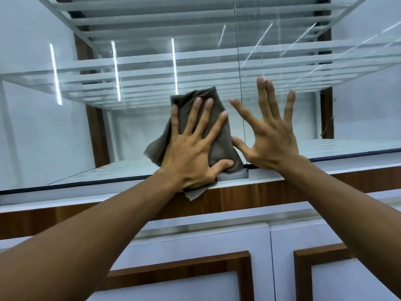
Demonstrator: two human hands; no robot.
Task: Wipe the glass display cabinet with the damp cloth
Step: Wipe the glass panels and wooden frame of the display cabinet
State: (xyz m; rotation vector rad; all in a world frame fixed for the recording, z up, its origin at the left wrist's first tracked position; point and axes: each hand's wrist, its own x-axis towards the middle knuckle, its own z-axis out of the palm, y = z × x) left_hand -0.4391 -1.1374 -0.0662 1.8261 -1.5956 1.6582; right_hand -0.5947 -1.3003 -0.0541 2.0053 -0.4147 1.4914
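**Grey cloth flat on glass, lower edge of left pane**

Grey-brown cloth (195,135), soft and crumpled, lies pressed against the glass display cabinet (65,131) under my left hand (191,157), fingers spread flat. One corner hangs over the white ledge (282,172). My right hand (271,140), empty, fingers splayed, rests on the right pane just beside the seam. Two panes, smooth and reflective; two white panelled doors (195,246) with wood trim below.

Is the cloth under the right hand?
No, the grey cloth is pressed flat under the left hand against the glass, while the right hand is spread bare beside it.
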